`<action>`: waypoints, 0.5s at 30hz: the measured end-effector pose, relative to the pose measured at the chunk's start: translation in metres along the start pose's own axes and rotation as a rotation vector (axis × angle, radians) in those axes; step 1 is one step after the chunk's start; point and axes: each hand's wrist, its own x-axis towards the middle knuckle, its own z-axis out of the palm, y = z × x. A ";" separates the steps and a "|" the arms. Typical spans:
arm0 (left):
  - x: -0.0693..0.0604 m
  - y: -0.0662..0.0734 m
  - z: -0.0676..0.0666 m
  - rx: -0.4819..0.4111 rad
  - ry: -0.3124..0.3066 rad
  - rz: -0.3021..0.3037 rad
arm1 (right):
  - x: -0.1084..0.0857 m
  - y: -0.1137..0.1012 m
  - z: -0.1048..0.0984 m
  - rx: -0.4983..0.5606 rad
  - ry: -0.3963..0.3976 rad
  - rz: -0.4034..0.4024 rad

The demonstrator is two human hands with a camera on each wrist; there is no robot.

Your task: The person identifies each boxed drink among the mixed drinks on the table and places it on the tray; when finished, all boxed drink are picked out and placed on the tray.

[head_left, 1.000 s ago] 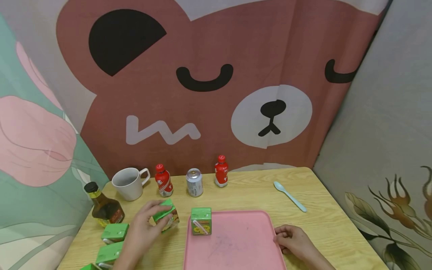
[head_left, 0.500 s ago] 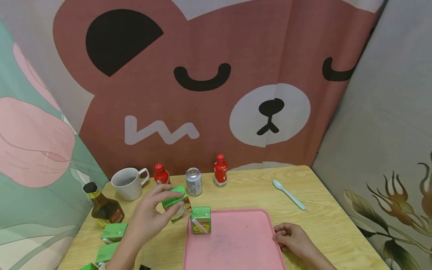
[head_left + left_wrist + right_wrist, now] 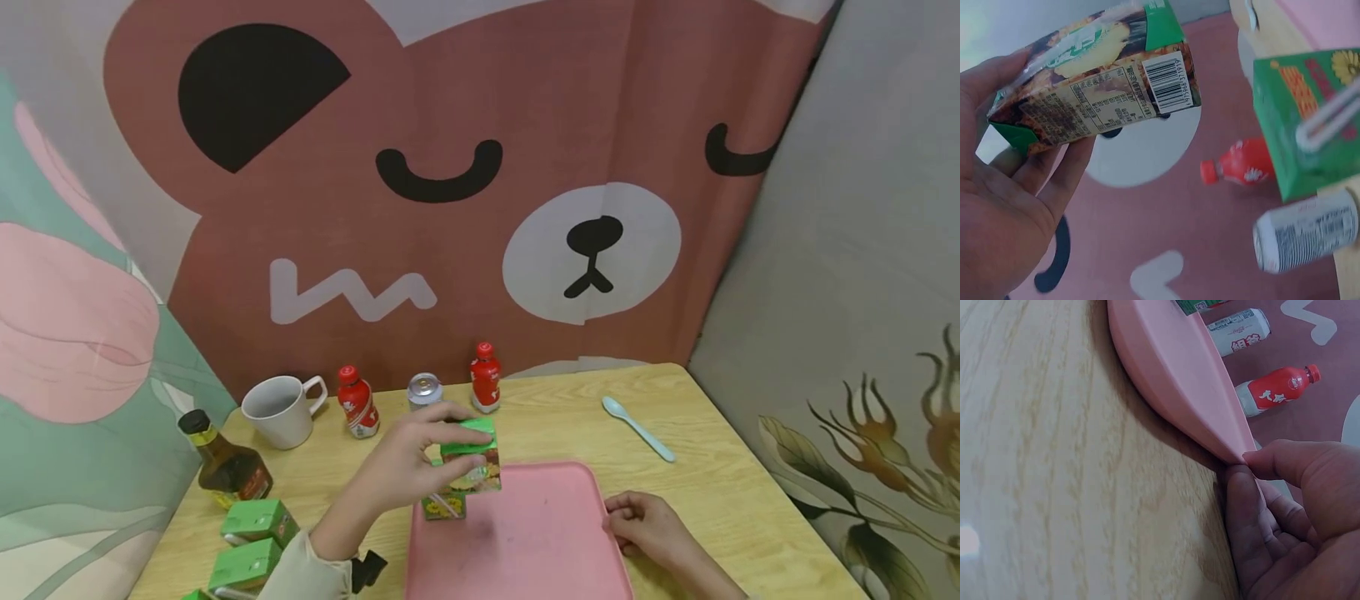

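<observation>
In the head view the left hand [image 3: 408, 458] grips a green drink carton [image 3: 480, 467] between thumb and fingers, held up over the back left of the pink tray [image 3: 540, 542]. Behind it, partly covered, a second green carton [image 3: 444, 507] stands on the tray's back left corner. The left wrist view shows the gripped carton's barcode side [image 3: 1104, 100] and the standing carton [image 3: 1300, 125] apart from it. The right hand [image 3: 656, 533] pinches the tray's right rim; the right wrist view shows its thumb and finger [image 3: 1247, 481] on the pink edge.
Along the back stand a grey mug [image 3: 277, 412], two red bottles [image 3: 358, 404] [image 3: 486, 379] and a can [image 3: 425, 390]. A brown bottle [image 3: 232, 467] and several green cartons [image 3: 255, 521] are at the left. A pale blue spoon [image 3: 637, 428] lies at the right.
The left hand has carried its carton right and up, from the table left of the tray to over the tray. The right hand keeps its place on the rim.
</observation>
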 end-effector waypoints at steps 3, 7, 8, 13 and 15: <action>0.008 -0.007 0.010 0.010 -0.031 0.028 | 0.000 -0.001 0.000 0.008 -0.007 -0.007; 0.014 -0.017 0.022 0.035 -0.056 0.010 | 0.000 -0.002 0.001 0.009 -0.006 -0.009; 0.015 -0.020 0.024 0.042 -0.064 0.001 | 0.000 -0.003 0.001 0.008 -0.006 -0.009; 0.013 -0.035 0.036 0.093 -0.113 -0.046 | -0.001 -0.002 0.001 0.007 -0.003 0.008; 0.011 -0.041 0.040 0.099 -0.134 -0.057 | -0.002 -0.002 0.001 0.009 -0.001 0.013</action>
